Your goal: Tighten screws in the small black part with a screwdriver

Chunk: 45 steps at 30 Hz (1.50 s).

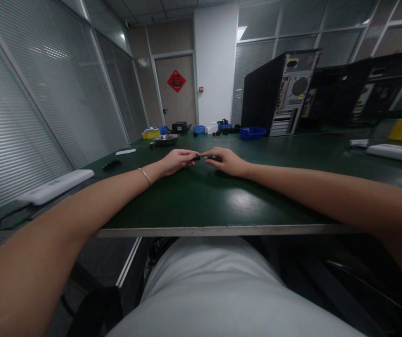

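My left hand (179,161), with a bracelet at the wrist, is closed on a small dark part (196,158) above the green tabletop. Its kind is too small to make out. Facing it, my right hand (227,161) grips a small screwdriver (215,159) with a dark handle and a thin metal shaft that points left at the part. The index fingertip of the right hand reaches over to the left fingertips. Both forearms rest low over the table (193,206).
Behind my hands are a metal bowl (165,139), a yellow bin (150,134), a blue tray (252,133) and small black parts. A computer case (280,93) stands at back right. White power strips (58,186) flank the table. A dark green object (111,164) lies at left.
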Tool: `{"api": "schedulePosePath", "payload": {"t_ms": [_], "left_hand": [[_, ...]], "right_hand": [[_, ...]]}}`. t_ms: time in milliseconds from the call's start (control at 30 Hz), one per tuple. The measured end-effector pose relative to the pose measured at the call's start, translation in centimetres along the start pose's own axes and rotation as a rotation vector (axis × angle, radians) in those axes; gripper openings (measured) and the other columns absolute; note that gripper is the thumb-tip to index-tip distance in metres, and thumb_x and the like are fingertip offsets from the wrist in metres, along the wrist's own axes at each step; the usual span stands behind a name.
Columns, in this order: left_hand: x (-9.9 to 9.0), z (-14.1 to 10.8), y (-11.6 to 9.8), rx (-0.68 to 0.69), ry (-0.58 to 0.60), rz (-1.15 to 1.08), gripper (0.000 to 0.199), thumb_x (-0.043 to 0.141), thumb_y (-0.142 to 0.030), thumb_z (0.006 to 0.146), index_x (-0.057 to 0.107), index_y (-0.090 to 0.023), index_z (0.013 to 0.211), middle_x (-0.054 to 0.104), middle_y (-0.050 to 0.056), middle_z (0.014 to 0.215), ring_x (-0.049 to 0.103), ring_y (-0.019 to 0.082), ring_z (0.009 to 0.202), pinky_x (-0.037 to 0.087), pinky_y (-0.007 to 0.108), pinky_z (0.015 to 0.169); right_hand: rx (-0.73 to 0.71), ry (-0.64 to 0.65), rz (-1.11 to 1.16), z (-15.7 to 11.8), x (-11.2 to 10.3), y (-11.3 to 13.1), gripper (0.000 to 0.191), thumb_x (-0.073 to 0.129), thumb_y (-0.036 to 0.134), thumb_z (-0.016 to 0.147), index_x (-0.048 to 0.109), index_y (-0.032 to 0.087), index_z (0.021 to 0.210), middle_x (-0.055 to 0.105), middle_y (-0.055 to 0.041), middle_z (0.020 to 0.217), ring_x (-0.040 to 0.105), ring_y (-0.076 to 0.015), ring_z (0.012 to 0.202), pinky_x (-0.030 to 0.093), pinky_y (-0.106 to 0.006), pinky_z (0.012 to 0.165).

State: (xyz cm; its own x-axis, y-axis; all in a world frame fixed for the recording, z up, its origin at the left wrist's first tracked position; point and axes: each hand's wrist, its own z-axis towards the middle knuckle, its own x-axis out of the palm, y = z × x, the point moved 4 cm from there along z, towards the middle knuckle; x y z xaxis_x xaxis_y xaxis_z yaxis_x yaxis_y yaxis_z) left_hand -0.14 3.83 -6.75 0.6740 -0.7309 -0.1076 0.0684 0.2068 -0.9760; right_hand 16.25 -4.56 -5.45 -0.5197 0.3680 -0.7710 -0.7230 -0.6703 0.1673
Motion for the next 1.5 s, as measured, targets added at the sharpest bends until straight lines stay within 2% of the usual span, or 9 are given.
{"api": "schedulePosePath", "payload": {"t_ms": [433,833,1033,1500], "left_hand": [[-0.3,0.3,0.4,-0.049,0.042,0.004,0.026,0.064,-0.017,0.073,0.066,-0.014,0.098,0.063,0.009,0.087,0.057,0.013,0.073,0.045,0.028,0.071],[-0.2,0.2,0.4,-0.029,0.09,0.051,0.026,0.061,-0.014,0.075,0.065,-0.014,0.1,0.063,0.008,0.086,0.058,0.011,0.072,0.044,0.028,0.075],[0.1,-0.1,0.0,-0.025,0.099,0.067,0.026,0.063,-0.015,0.074,0.065,-0.013,0.099,0.063,0.01,0.093,0.058,0.012,0.074,0.044,0.029,0.076],[0.0,0.0,0.3,-0.035,0.15,0.109,0.03,0.065,-0.02,0.073,0.063,-0.013,0.102,0.064,0.008,0.095,0.058,0.011,0.077,0.044,0.028,0.078]], "right_hand": [[0.023,0.044,-0.024,0.0,0.1,0.0,0.033,0.053,0.027,0.083,0.058,0.023,0.115,0.061,-0.0057,0.092,0.054,-0.0177,0.079,0.042,-0.03,0.073],[0.118,0.092,0.098,0.1,0.4,-1.0,0.032,0.056,0.031,0.08,0.061,0.024,0.111,0.064,-0.0042,0.104,0.057,-0.0195,0.089,0.044,-0.032,0.076],[0.095,0.12,0.157,0.0,0.3,-0.9,0.035,0.056,0.032,0.08,0.06,0.023,0.113,0.064,-0.0046,0.102,0.057,-0.0191,0.088,0.043,-0.032,0.076],[0.099,0.165,0.18,-0.2,0.0,-0.4,0.038,0.057,0.031,0.079,0.06,0.019,0.114,0.063,-0.0064,0.096,0.056,-0.0174,0.082,0.041,-0.028,0.073]]}}
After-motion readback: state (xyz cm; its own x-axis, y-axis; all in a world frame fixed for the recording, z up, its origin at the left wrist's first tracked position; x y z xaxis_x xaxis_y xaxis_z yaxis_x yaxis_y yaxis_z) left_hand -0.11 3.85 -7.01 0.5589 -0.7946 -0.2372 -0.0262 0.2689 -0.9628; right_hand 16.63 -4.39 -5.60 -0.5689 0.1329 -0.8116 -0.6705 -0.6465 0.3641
